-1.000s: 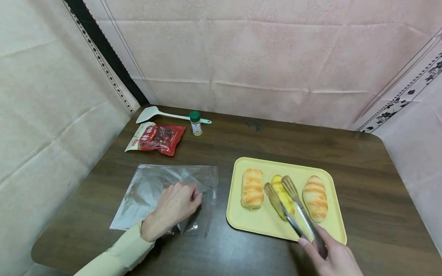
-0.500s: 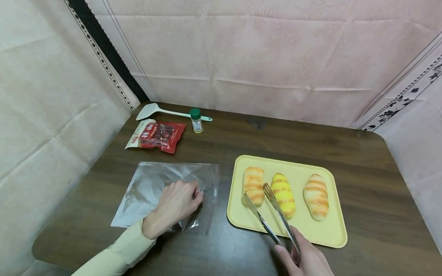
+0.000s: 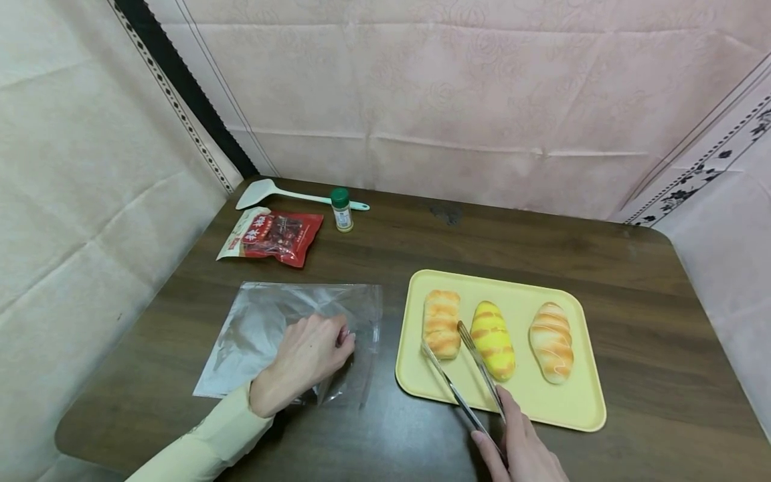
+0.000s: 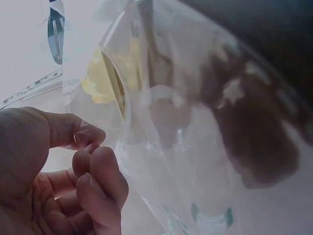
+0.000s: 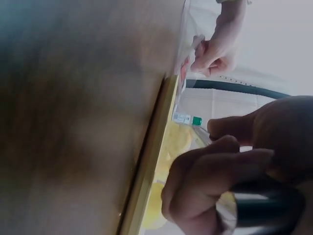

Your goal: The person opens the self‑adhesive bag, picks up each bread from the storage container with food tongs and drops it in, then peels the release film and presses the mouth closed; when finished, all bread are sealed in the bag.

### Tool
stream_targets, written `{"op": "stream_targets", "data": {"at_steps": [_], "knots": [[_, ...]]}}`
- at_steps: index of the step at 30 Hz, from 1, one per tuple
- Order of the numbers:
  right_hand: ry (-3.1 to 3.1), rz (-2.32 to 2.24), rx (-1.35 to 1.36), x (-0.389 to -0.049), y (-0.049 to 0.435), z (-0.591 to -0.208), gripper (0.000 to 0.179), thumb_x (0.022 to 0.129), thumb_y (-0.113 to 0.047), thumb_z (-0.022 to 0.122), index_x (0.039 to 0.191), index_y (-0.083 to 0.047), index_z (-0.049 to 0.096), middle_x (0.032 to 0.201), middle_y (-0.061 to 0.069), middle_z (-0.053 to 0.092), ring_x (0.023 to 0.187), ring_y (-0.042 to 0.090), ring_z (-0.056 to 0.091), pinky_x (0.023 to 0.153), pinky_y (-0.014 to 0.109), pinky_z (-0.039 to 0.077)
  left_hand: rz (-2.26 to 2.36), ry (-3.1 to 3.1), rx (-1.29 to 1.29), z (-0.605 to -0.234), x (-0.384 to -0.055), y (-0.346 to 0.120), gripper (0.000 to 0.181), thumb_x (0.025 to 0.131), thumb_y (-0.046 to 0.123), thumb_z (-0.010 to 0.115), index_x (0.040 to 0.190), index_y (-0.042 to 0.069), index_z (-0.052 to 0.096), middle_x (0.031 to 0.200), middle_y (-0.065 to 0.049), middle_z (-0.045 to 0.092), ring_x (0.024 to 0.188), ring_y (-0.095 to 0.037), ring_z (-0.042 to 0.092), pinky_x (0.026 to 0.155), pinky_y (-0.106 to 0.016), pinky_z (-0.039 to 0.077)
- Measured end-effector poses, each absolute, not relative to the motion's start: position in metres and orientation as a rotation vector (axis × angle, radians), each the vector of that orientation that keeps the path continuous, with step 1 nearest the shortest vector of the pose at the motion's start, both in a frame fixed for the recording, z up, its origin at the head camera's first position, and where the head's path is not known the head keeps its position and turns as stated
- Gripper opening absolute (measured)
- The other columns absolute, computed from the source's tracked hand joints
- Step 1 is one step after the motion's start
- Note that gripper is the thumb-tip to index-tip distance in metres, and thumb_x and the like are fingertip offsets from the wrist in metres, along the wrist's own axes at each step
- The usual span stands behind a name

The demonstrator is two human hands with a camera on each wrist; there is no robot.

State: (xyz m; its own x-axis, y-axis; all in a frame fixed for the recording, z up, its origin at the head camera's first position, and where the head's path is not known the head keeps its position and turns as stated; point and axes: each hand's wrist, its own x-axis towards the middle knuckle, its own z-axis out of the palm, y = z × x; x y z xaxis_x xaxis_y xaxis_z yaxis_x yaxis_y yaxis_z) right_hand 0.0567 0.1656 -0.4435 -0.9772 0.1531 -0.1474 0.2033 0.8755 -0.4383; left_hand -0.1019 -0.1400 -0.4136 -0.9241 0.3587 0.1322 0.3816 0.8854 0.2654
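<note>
My left hand [image 3: 310,355] pinches the upper layer of a clear plastic bag [image 3: 253,335]; in the left wrist view the thumb and forefinger [image 4: 90,134] hold its film, with the bag's mouth gaping beside them. My right hand [image 3: 521,442] grips metal tongs [image 3: 482,367], whose two arms are spread. Their tips stand on either side of the near end of a golden ridged bread roll [image 3: 442,321]. That roll lies leftmost on a yellow tray [image 3: 581,418]. Beside it lie a yellow striped bread [image 3: 492,335] and a pale bread with white icing lines [image 3: 551,343].
Behind the bag lies a red packet [image 3: 283,237] with dark contents. A small green-capped jar [image 3: 342,211] stands in front of a pale turquoise spatula [image 3: 259,194]. Cloth hangings [image 3: 452,100] enclose the back and sides of the dark wooden table [image 3: 512,241].
The tongs have moved left from over the yellow bread to around the golden roll's near end, the right hand shifting with them. The left hand keeps its hold on the bag.
</note>
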Motion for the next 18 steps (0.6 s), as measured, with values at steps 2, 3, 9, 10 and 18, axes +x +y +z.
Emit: {"op": "stream_targets", "data": {"at_steps": [2, 3, 9, 10, 18], "knots": [[2.967, -0.669, 0.280, 0.059, 0.164, -0.446, 0.075, 0.101, -0.042, 0.077, 0.159, -0.010, 0.042, 0.085, 0.000, 0.062, 0.065, 0.014, 0.058, 0.057, 0.036, 0.048, -0.444, -2.983, -0.579, -0.414, -0.102, -0.140, 0.034, 0.093, 0.015, 0.076, 0.068, 0.019, 0.052, 0.057, 0.007, 0.047, 0.051, -0.011, 0.044, 0.047, -0.031, 0.037], [2.977, -0.651, 0.278, 0.060, 0.163, -0.447, 0.075, 0.101, -0.042, 0.077, 0.158, -0.009, 0.043, 0.086, 0.001, 0.066, 0.066, 0.017, 0.062, 0.057, 0.038, 0.050, -0.444, -2.988, -0.577, -0.414, -0.102, -0.140, 0.034, 0.093, 0.015, 0.076, 0.068, 0.019, 0.052, 0.057, 0.007, 0.046, 0.051, -0.010, 0.044, 0.047, -0.030, 0.036], [2.938, -0.559, 0.312, 0.058, 0.160, -0.448, 0.069, 0.102, -0.040, 0.074, 0.153, -0.002, 0.048, 0.110, 0.020, 0.077, 0.065, 0.031, 0.070, 0.054, 0.046, 0.052, -0.444, -3.001, -0.572, -0.413, -0.104, -0.138, 0.034, 0.093, 0.015, 0.076, 0.068, 0.019, 0.052, 0.057, 0.007, 0.047, 0.051, -0.011, 0.044, 0.047, -0.029, 0.035], [2.926, -0.545, 0.317, 0.057, 0.159, -0.447, 0.067, 0.102, -0.039, 0.073, 0.151, -0.001, 0.049, 0.111, 0.020, 0.076, 0.061, 0.031, 0.067, 0.052, 0.046, 0.050, -0.445, -3.002, -0.571, -0.413, -0.104, -0.138, 0.034, 0.093, 0.016, 0.076, 0.068, 0.019, 0.053, 0.057, 0.007, 0.047, 0.050, -0.011, 0.044, 0.047, -0.029, 0.036], [2.938, -0.454, 0.271, 0.046, 0.168, -0.429, 0.062, 0.102, -0.039, 0.068, 0.145, 0.003, 0.055, 0.109, 0.010, 0.064, 0.055, 0.020, 0.052, 0.051, 0.041, 0.044, -0.449, -3.005, -0.580, -0.412, -0.104, -0.138, 0.034, 0.094, 0.016, 0.076, 0.069, 0.018, 0.053, 0.057, 0.006, 0.047, 0.051, -0.010, 0.043, 0.047, -0.029, 0.035]]}}
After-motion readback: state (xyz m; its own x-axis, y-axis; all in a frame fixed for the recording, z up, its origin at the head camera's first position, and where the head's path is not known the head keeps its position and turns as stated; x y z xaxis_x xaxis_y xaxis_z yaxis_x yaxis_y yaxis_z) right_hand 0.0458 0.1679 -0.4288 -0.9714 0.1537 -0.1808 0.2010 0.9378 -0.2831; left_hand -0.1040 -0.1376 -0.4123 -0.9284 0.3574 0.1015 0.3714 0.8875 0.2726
